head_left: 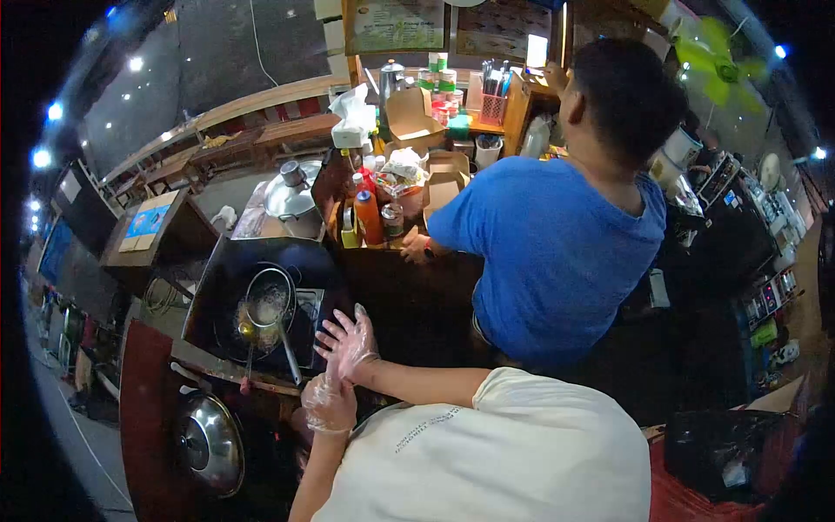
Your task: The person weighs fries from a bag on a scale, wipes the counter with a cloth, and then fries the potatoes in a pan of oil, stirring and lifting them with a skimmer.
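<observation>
My right hand (350, 341), in a clear plastic glove, is held up with its fingers spread and holds nothing. Just below it, my left hand (329, 405), also gloved, is closed at the base of my right hand, its fingers on the plastic glove there. The exact pinch is partly hidden. Left of both hands, a strainer (271, 294) with a long metal handle rests over a dark wok (228, 335) on the stove. Another long-handled utensil (250, 352) leans in the wok.
A person in a blue shirt (565, 252) stands close at the right, one hand near sauce bottles (368, 217). A large pot (294, 202) sits beyond the stove. A domed metal lid (211, 444) lies at lower left. Open cardboard boxes (413, 117) stand on the counter.
</observation>
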The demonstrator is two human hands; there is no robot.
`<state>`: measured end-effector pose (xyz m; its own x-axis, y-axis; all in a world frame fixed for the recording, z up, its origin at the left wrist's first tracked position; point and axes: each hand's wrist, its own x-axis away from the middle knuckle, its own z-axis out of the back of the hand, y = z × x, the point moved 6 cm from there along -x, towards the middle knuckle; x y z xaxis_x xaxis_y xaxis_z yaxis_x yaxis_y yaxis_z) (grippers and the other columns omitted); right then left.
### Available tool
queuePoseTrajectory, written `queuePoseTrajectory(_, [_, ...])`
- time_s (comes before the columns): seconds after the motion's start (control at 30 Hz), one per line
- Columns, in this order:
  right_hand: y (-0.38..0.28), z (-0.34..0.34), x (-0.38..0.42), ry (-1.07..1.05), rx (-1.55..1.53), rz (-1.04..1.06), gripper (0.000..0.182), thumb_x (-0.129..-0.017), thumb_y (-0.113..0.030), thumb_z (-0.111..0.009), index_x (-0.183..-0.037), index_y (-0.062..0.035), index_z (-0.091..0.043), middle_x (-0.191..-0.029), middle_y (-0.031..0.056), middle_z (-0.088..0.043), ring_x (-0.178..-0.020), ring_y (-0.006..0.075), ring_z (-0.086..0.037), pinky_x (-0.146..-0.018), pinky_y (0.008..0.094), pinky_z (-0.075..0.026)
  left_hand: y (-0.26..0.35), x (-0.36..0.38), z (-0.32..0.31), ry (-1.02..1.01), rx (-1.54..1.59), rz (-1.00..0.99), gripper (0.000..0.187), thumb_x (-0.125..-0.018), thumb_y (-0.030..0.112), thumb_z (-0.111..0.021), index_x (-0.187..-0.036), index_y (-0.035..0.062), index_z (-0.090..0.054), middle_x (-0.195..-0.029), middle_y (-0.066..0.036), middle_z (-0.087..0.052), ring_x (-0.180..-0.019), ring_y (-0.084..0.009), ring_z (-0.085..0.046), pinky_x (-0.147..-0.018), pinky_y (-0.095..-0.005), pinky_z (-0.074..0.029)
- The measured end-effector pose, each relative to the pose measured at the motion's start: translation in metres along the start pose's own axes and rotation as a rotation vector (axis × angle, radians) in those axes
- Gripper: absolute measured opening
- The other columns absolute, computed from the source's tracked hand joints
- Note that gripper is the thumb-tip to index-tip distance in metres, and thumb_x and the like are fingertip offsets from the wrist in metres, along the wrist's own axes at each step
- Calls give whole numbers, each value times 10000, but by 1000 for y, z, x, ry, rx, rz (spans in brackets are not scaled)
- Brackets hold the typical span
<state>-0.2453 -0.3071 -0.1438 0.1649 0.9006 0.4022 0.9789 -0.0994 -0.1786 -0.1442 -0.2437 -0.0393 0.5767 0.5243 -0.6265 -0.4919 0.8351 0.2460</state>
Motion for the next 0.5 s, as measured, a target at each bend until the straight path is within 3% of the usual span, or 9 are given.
queuePoseTrajectory(0.13, [-9,-11,2,-60,-30,17,933,-843,-730,-495,-1561,-199,-227,-1527,126,-336,-1230,313,-450,-1103,567,-297,-11,11,-13,0,-58,12,446,-772,69,-663,-1213,25,-609,-694,-126,-539,-607,-322,-535,-573,-462,-440])
queuePoseTrajectory(0.2, [-10,-20,7,0,19,-10,863,-870,-642,-559,-1547,-203,-252,-1533,104,-324,-1215,306,-460,-1075,569,-344,2,10,-12,25,-23,-204,432,-762,52,-654,-1193,41,-619,-684,-99,-523,-601,-295,-525,-566,-446,-441])
queuePoseTrajectory(0.23, [-9,-22,8,40,99,18,746,-902,-512,-616,-1501,-169,-332,-1505,75,-371,-1152,277,-509,-1024,543,-414,9,4,-9,-20,-76,-223,439,-745,41,-651,-1182,51,-622,-681,-80,-506,-611,-274,-521,-561,-431,-440])
queuePoseTrajectory(0.27, [-10,-16,-3,37,102,16,746,-902,-512,-616,-1501,-169,-332,-1505,75,-371,-1152,277,-509,-1024,543,-414,10,2,-9,-17,-79,-221,439,-745,41,-651,-1182,51,-622,-681,-80,-506,-611,-274,-521,-561,-431,-440])
queuePoseTrajectory(0.33, [-10,-5,-26,-61,174,-35,629,-910,-430,-649,-1423,-136,-433,-1405,63,-480,-1083,242,-551,-964,506,-470,12,1,-8,-15,-16,-270,474,-729,42,-655,-1201,54,-619,-681,-74,-504,-613,-268,-522,-562,-429,-441])
queuePoseTrajectory(0.37, [-26,-16,-30,18,232,-24,536,-913,-412,-654,-1343,-121,-521,-1241,48,-592,-1010,212,-585,-921,474,-497,14,-4,-5,9,40,-265,505,-717,31,-649,-1220,50,-615,-670,-67,-497,-593,-260,-523,-559,-420,-445])
queuePoseTrajectory(0.43, [-76,-54,-41,-75,230,222,344,-910,-381,-671,-1137,-124,-634,-916,19,-680,-764,156,-627,-755,341,-541,20,-8,0,16,59,-267,522,-711,24,-645,-1232,48,-609,-664,-67,-496,-581,-259,-524,-555,-417,-446])
queuePoseTrajectory(0.47, [-111,-93,-32,-117,145,254,241,-915,-321,-683,-1032,-117,-630,-861,12,-682,-652,150,-617,-627,298,-521,23,-9,4,20,78,-270,540,-706,16,-641,-1244,46,-604,-659,-67,-494,-569,-258,-526,-551,-414,-447])
queuePoseTrajectory(0.5, [-150,-125,-13,-46,146,453,214,-922,-310,-670,-991,-118,-607,-825,16,-661,-645,149,-616,-568,288,-504,24,-10,5,5,77,-279,553,-702,8,-637,-1252,42,-592,-646,-65,-494,-554,-249,-531,-545,-411,-446])
